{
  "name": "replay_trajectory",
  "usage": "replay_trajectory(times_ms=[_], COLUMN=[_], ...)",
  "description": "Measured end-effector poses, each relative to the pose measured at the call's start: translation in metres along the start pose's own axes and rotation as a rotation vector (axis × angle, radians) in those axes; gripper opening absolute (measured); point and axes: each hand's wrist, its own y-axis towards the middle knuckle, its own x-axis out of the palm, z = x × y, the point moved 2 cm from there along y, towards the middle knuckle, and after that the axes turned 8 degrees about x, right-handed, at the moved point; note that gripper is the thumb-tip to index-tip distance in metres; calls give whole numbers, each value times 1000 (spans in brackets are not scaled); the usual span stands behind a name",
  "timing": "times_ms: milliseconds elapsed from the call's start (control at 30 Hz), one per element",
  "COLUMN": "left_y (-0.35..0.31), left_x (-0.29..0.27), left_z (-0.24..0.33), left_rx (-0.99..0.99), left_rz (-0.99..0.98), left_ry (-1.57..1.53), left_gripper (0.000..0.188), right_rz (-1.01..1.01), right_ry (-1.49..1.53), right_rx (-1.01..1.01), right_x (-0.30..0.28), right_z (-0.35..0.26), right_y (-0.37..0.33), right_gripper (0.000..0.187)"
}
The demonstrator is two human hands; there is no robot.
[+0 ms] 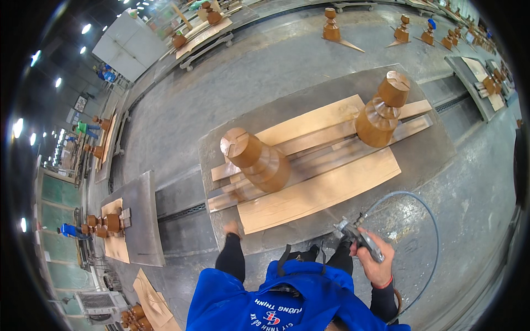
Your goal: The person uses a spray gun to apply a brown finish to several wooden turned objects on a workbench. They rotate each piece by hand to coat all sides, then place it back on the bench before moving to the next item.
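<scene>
My right hand (376,259) grips a grey air tool (359,236) with a grey hose (430,220) looping off to the right and back under my arm. My left hand (231,227) rests fingers-down on the near edge of a grey metal pallet (436,149), close to a light wooden board (320,190). On the pallet lie two long boards with darker rails between them. Two turned brown wooden pedestals stand on them, one at the left (256,160) and one at the right (381,113).
A second pallet (144,220) at the left carries small brown turned parts and a board. A floor track (176,214) runs between the pallets. More pedestals (331,26) stand on the concrete floor at the back. Other workers (69,230) stand far left.
</scene>
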Motion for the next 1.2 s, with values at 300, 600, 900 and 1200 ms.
replay_trajectory(times_ms=[300,600,900,1200], left_y=[-129,-106,-43,79], left_x=[88,42,-148,-392], left_z=[105,42,-24,-19], left_rx=[-617,-212,501,694], left_rz=[-475,-207,741,643], left_ry=[-1355,-1326,-851,-68], left_gripper=[40,31,61,127], right_rz=[-125,-69,275,449], right_ry=[-213,-372,-296,-318], right_rx=[-117,-472,2,404], right_x=[79,172,166,146], right_z=[6,20,115,132], right_y=[-71,-131,-209,-209], right_gripper=[58,59,45,52])
